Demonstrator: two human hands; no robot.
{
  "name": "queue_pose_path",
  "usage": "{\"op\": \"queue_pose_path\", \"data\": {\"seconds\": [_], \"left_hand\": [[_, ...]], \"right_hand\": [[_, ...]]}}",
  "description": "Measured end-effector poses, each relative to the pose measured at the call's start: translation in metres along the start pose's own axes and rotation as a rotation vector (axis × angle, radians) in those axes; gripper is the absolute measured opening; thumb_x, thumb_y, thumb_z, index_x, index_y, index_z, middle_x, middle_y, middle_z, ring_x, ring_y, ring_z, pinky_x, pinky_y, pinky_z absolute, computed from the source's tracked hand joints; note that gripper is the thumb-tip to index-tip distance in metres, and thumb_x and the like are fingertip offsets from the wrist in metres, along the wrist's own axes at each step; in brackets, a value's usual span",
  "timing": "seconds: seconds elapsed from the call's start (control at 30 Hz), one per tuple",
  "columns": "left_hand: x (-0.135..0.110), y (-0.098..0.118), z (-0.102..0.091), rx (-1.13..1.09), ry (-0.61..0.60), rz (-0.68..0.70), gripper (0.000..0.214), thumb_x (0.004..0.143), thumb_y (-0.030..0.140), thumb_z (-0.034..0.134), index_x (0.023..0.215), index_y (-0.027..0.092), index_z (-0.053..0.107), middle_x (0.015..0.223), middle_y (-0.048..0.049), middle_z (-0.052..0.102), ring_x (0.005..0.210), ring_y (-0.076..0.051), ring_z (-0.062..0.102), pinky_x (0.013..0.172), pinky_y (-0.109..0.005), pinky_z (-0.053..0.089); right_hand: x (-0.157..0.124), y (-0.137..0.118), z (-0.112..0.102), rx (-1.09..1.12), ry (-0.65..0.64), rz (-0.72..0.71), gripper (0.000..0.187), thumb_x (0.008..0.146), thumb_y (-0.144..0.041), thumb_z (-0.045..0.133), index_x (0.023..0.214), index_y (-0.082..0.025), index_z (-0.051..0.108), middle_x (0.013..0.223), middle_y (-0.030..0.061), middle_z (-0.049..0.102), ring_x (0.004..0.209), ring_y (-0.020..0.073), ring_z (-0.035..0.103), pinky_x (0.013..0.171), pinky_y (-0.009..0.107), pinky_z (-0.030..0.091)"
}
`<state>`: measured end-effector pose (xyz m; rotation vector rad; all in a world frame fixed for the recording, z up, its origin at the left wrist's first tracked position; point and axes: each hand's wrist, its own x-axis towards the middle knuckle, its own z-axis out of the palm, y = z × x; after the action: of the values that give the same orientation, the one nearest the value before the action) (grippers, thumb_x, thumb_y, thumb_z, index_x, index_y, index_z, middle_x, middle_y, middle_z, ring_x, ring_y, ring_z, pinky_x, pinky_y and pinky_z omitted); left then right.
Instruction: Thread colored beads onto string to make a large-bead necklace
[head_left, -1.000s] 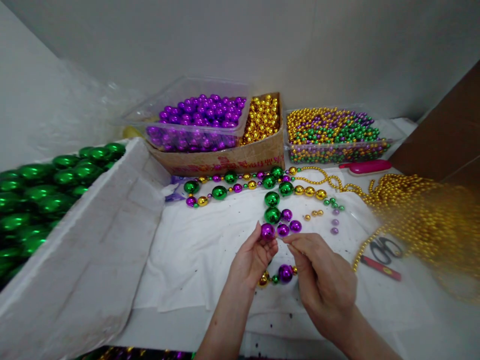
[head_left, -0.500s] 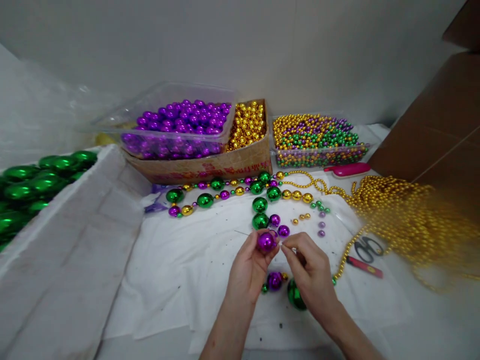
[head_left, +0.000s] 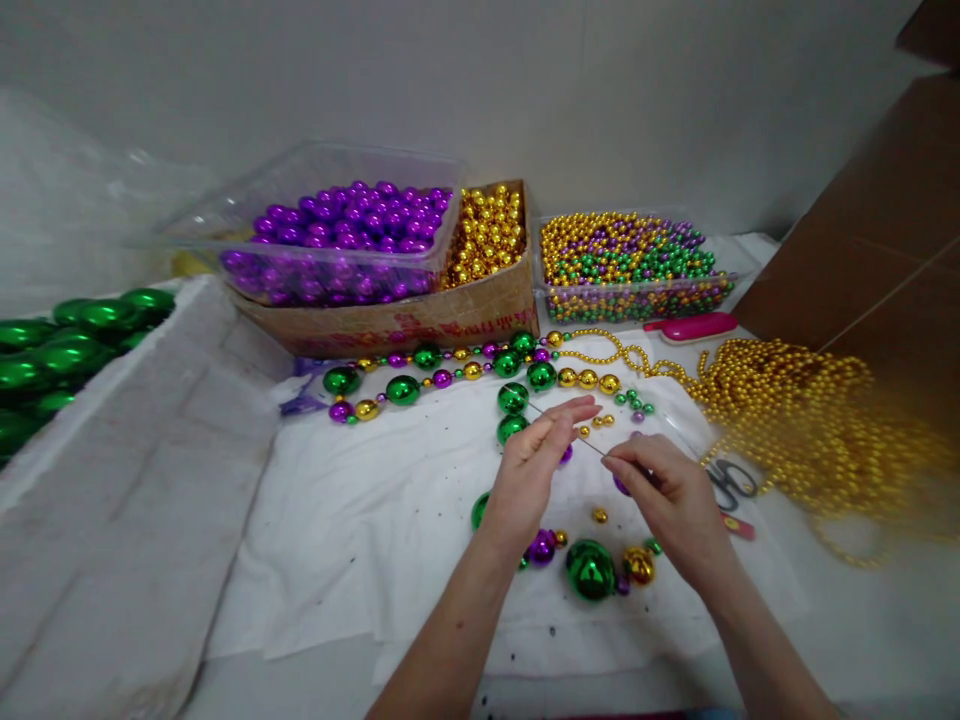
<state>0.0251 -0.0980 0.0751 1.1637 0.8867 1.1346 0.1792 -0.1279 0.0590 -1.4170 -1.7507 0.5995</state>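
Observation:
A long thin needle [head_left: 591, 446] slants across the space between my hands. My left hand [head_left: 534, 462] is closed around its middle, thumb against straightened fingers that cover part of it. My right hand [head_left: 671, 500] pinches the needle's lower right end between thumb and forefinger. Just beside the right fingers a purple bead [head_left: 621, 484] shows in part; whether it is threaded I cannot tell. Below the hands lies a curved strand with a large green bead [head_left: 592, 570], a gold bead [head_left: 638, 566] and a purple bead [head_left: 541, 547].
Behind stand a clear tub of purple beads [head_left: 352, 225], a cardboard box [head_left: 390, 328] with gold beads and a tub of small mixed beads [head_left: 630, 250]. Gold bead chains [head_left: 787, 400], scissors [head_left: 731, 484] and a red-handled tool [head_left: 739, 526] lie right. A white box wall [head_left: 142, 500] rises left.
My left hand has let go of the purple bead and moved up to the needle. My right hand has shifted right and pinches the needle's end. The strand below is more exposed.

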Motion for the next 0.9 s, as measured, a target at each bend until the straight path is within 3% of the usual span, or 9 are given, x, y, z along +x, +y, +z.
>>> {"op": "queue_pose_path", "data": {"seconds": [0.1,0.27,0.43,0.5,0.57,0.67,0.8,0.9], "left_hand": [[0.0,0.0,-0.001,0.03,-0.033,-0.025,0.026,0.089,0.029,0.051,0.102,0.022,0.072,0.123,-0.0062,0.062,0.117,-0.023,0.052,0.095,-0.031,0.041],[0.003,0.002,0.003,0.002,-0.059,-0.037,0.029,0.091,0.031,0.046,0.104,0.02,0.071,0.122,-0.0073,0.062,0.11,-0.022,0.055,0.086,-0.029,0.045],[0.01,0.019,0.009,-0.043,-0.133,-0.016,0.029,0.091,0.03,0.048,0.105,0.017,0.07,0.118,-0.0097,0.063,0.104,-0.022,0.059,0.083,-0.029,0.047],[0.011,0.027,0.009,-0.07,-0.124,-0.007,0.027,0.089,0.028,0.051,0.103,0.016,0.071,0.118,-0.0107,0.063,0.102,-0.022,0.059,0.082,-0.028,0.047],[0.012,0.031,0.01,-0.101,-0.086,-0.01,0.024,0.087,0.026,0.054,0.099,0.014,0.072,0.116,-0.0112,0.064,0.101,-0.022,0.059,0.081,-0.026,0.046],[0.014,0.027,0.01,-0.129,-0.073,-0.03,0.024,0.087,0.026,0.055,0.097,0.014,0.073,0.111,-0.0116,0.066,0.097,-0.021,0.06,0.079,-0.026,0.047],[0.017,0.007,0.017,-0.172,-0.134,-0.092,0.03,0.09,0.032,0.048,0.098,0.014,0.071,0.108,-0.0123,0.067,0.094,-0.021,0.061,0.08,-0.03,0.049],[0.019,-0.008,0.022,-0.247,-0.162,-0.162,0.033,0.091,0.036,0.047,0.098,0.013,0.07,0.106,-0.0135,0.067,0.091,-0.021,0.061,0.079,-0.031,0.049]], "right_hand": [[-0.002,0.008,-0.009,-0.035,0.029,-0.045,0.013,0.086,-0.026,0.058,0.077,-0.021,0.066,0.096,0.0054,0.066,0.097,0.0232,0.055,0.083,0.039,0.042],[-0.008,0.01,-0.022,0.19,-0.015,0.161,0.018,0.089,-0.032,0.054,0.083,-0.02,0.065,0.084,0.0033,0.066,0.075,0.0178,0.06,0.063,0.029,0.045],[-0.007,0.007,-0.019,0.343,-0.139,0.196,0.019,0.09,-0.032,0.051,0.096,-0.02,0.064,0.088,0.0036,0.067,0.079,0.0168,0.062,0.068,0.029,0.048],[-0.006,0.009,-0.016,0.41,-0.123,0.212,0.018,0.088,-0.031,0.053,0.09,-0.019,0.066,0.082,0.0032,0.067,0.075,0.0162,0.061,0.065,0.028,0.048],[-0.005,0.013,-0.014,0.486,-0.074,0.263,0.017,0.085,-0.032,0.058,0.083,-0.018,0.067,0.071,0.0024,0.066,0.063,0.014,0.058,0.055,0.024,0.044],[-0.005,0.019,-0.015,0.734,0.052,0.395,0.02,0.078,-0.035,0.066,0.083,-0.016,0.067,0.062,0.0016,0.063,0.046,0.0088,0.047,0.038,0.019,0.028],[-0.009,0.022,-0.019,0.92,0.257,0.493,0.021,0.072,-0.034,0.072,0.081,-0.016,0.067,0.057,-0.0008,0.059,0.037,0.0028,0.027,0.035,0.017,0.012],[-0.013,0.024,-0.021,0.954,0.346,0.536,0.021,0.071,-0.032,0.074,0.083,-0.016,0.068,0.053,-0.003,0.055,0.038,0.0026,0.025,0.035,0.017,0.01]]}}
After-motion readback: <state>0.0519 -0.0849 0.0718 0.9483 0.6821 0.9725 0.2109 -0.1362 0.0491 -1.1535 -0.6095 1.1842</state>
